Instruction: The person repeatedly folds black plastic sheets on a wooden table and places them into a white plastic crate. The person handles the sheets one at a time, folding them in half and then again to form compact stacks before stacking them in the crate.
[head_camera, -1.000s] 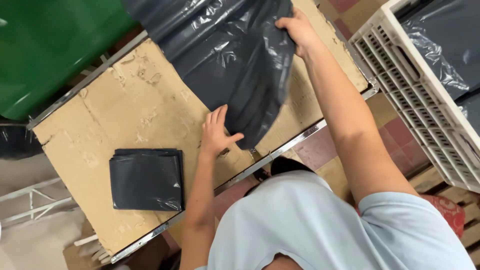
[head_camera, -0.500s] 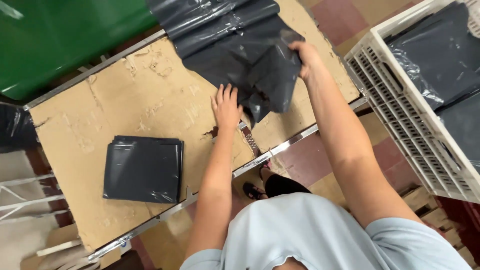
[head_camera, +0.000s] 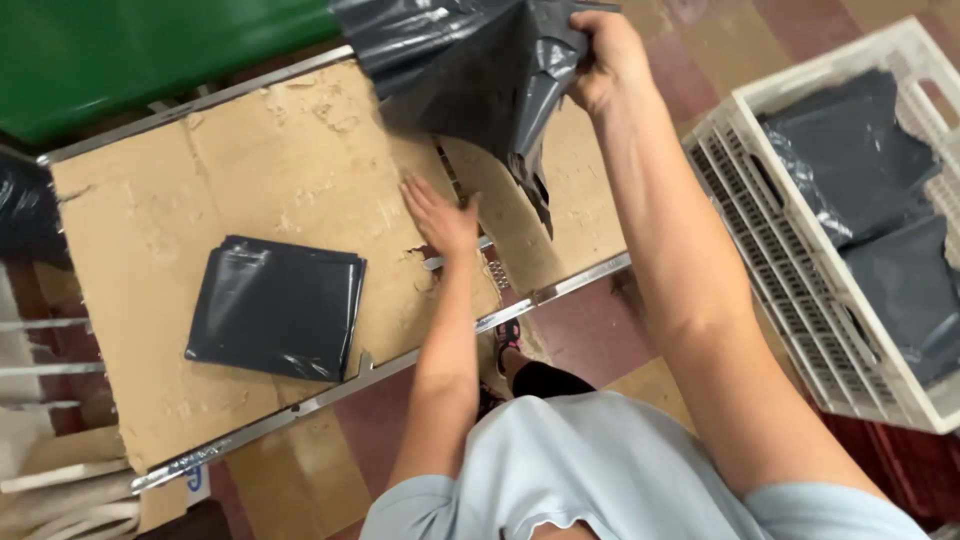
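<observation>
We see the right hand (head_camera: 607, 60) at about one o'clock in the view, clenched on the edge of a dark grey plastic bag (head_camera: 470, 75), which it holds lifted above the far side of the table (head_camera: 300, 170). The bag hangs crumpled, its lower corner pointing down toward the tabletop. The left hand (head_camera: 440, 218) lies flat and released near the centre, fingers spread on the worn cardboard surface, just below the hanging bag and not touching it as far as we can tell.

At eight o'clock from the left hand, well apart from it, a stack of folded bags (head_camera: 275, 308) rests on the cardboard. At three o'clock, beside the table, stands a white crate (head_camera: 770, 270) holding more dark bags. A green sheet (head_camera: 110, 55) fills the eleven o'clock corner beyond the table.
</observation>
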